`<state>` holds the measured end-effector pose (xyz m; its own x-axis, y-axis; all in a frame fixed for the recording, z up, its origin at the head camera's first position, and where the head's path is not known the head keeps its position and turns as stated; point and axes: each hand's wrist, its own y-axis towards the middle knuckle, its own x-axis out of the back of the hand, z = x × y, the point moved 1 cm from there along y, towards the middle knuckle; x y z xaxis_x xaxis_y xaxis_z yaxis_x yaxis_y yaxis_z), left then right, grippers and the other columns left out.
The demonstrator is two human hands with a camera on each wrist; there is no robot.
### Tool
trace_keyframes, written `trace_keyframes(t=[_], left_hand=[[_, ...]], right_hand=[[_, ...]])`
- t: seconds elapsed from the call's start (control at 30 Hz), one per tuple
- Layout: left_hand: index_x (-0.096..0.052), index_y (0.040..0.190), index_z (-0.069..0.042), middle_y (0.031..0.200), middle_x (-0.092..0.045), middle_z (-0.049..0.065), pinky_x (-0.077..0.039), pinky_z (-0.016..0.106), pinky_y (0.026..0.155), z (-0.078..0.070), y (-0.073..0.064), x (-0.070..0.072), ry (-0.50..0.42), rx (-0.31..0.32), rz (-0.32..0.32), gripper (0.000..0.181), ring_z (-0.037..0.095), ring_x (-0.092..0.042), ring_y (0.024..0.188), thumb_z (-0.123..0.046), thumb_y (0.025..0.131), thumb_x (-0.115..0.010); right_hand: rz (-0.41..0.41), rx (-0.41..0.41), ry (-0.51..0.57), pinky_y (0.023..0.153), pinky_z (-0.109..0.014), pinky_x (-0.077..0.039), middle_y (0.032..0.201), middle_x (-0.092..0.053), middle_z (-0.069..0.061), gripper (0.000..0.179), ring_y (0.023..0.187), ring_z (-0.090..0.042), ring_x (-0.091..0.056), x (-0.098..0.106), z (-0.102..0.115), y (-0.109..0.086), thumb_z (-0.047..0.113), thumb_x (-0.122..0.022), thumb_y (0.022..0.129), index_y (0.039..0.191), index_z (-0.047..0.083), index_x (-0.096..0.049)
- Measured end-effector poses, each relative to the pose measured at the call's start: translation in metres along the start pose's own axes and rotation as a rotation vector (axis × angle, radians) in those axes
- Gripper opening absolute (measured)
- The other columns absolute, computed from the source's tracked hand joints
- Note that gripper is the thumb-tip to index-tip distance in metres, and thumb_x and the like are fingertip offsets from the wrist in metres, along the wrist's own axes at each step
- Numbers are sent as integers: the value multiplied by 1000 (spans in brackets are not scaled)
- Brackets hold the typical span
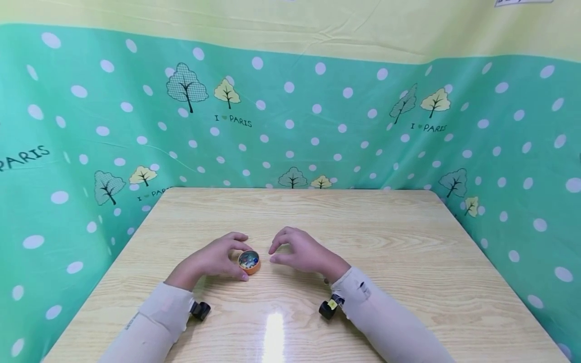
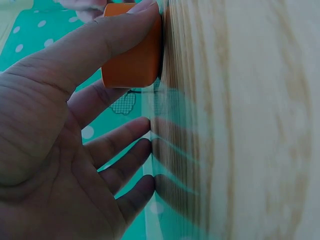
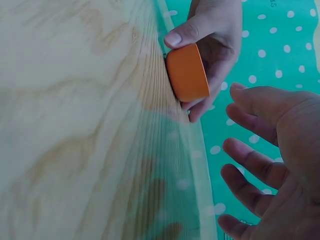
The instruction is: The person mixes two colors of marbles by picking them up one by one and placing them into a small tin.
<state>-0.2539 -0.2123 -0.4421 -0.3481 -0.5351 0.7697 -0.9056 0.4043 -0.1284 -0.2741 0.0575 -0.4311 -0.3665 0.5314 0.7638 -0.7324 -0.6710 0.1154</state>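
Observation:
A small round orange container (image 1: 249, 261) sits on the wooden table, left of its middle. Its top is dark with small coloured bits; what they are is too small to tell. My left hand (image 1: 219, 258) holds it from the left, thumb on the near side and index finger on the far side. In the left wrist view the thumb lies along the orange wall (image 2: 131, 65), while the other fingertips rest at the table surface. To the right, my right hand (image 1: 303, 251) hovers apart from the container with loosely bent fingers and nothing in them, also seen in the right wrist view.
The light wooden table (image 1: 363, 217) has a glossy surface with a bright reflection (image 1: 274, 335) near the front. A green dotted cloth (image 1: 290, 121) with printed trees hangs behind it and along both sides. Small black devices (image 1: 200, 310) are strapped at both wrists.

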Motion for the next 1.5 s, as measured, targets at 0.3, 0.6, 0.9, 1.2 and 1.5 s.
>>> trace_keyframes(t=[0.3, 0.6, 0.9, 1.2, 1.5], left_hand=[[-77, 117, -28, 160, -42, 10, -31, 64, 117, 1, -1, -1, -4, 0, -5, 58, 44, -35, 149, -41, 65, -99], [-77, 115, -29, 160, -41, 10, -31, 65, 117, 0, -1, 0, -21, -5, -5, 54, 45, -32, 150, -36, 66, -99], [-76, 118, -27, 160, -42, 10, -30, 65, 117, 1, -1, -1, -10, 9, -12, 58, 44, -33, 150, -37, 66, -99], [-76, 119, -26, 160, -42, 9, -31, 64, 117, 0, 0, -1, -16, 21, -10, 58, 43, -33, 150, -37, 66, -99], [-76, 117, -26, 160, -42, 11, -30, 64, 118, -1, -1, -1, -18, 0, -4, 55, 44, -33, 150, -36, 67, -99]], right_hand=[[-8, -7, -24, 105, -41, -47, 116, -64, 11, 9, 114, -11, -59, 7, -13, -15, 32, -78, 93, 99, 26, -77], [8, -16, -34, 106, -41, -47, 116, -64, 12, 7, 115, -11, -59, 16, -24, -31, 37, -76, 95, 96, 31, -75], [39, -29, -42, 107, -44, -46, 119, -63, 13, 5, 119, -13, -59, 25, -37, -47, 36, -73, 98, 99, 32, -75], [21, -51, 3, 102, -44, -49, 118, -63, 13, 5, 115, -13, -60, 37, -55, -64, 33, -72, 99, 101, 30, -76], [15, -84, 55, 92, -38, -50, 117, -64, 13, 4, 107, -13, -60, 47, -72, -74, 33, -71, 100, 101, 32, -74]])
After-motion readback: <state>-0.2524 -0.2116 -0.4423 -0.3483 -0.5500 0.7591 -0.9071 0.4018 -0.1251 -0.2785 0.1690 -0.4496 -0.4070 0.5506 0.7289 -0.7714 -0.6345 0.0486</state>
